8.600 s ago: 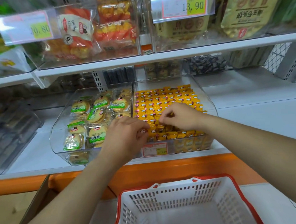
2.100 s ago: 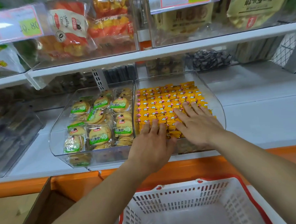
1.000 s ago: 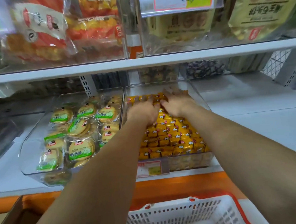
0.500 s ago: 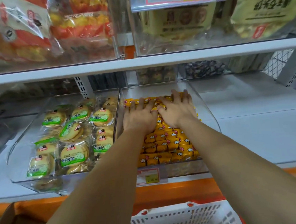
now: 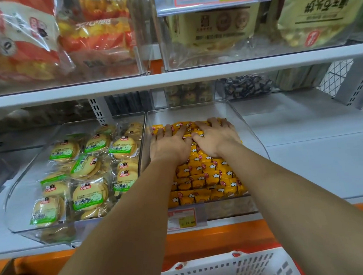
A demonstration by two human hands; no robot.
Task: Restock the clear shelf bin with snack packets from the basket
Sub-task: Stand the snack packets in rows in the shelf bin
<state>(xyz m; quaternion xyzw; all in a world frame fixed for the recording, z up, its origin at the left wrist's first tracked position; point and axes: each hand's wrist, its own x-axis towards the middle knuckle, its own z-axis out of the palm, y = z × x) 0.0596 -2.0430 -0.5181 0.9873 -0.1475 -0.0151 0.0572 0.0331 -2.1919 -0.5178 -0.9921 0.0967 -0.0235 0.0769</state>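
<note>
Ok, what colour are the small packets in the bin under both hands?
Yellow-orange packets with small red and white marks, clearest in the head view.

Both hands have slid from the front rows to the back of the bin (image 5: 252,137): left hand (image 5: 170,146) and right hand (image 5: 216,138) now flat on the packets (image 5: 207,173).

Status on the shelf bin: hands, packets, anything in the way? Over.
Left hand and right hand flat, pressing the yellow packets at the back of the clear bin, no grip. Packets lie in packed rows. Basket below; nothing in the way.
</note>
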